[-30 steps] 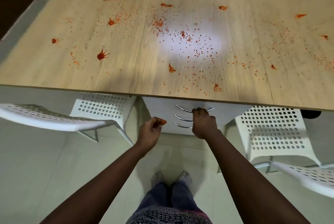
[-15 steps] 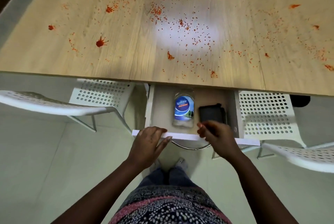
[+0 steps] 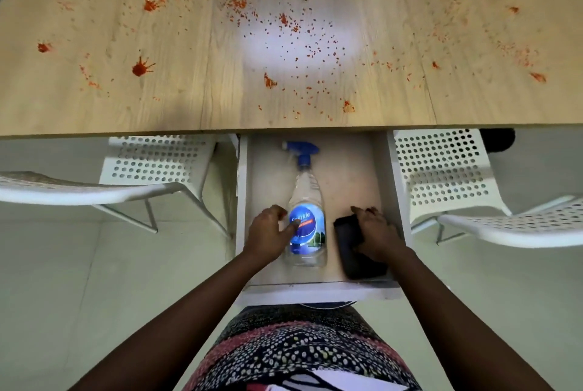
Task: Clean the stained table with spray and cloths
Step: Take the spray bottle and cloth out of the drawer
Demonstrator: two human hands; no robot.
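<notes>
Your left hand (image 3: 271, 233) curls round the bottle (image 3: 306, 226), lying flat in the open drawer (image 3: 318, 291) under the table (image 3: 189, 43). Your right hand (image 3: 375, 233) grips the dark cloth (image 3: 350, 248) beside the bottle. The bottle looks smooth; a loose grip could drop it.

Right hand (image 3: 377, 234) hides part of dark cloth (image 3: 353, 248), maybe folded; table (image 3: 94, 113) cut off top & sides.
</notes>
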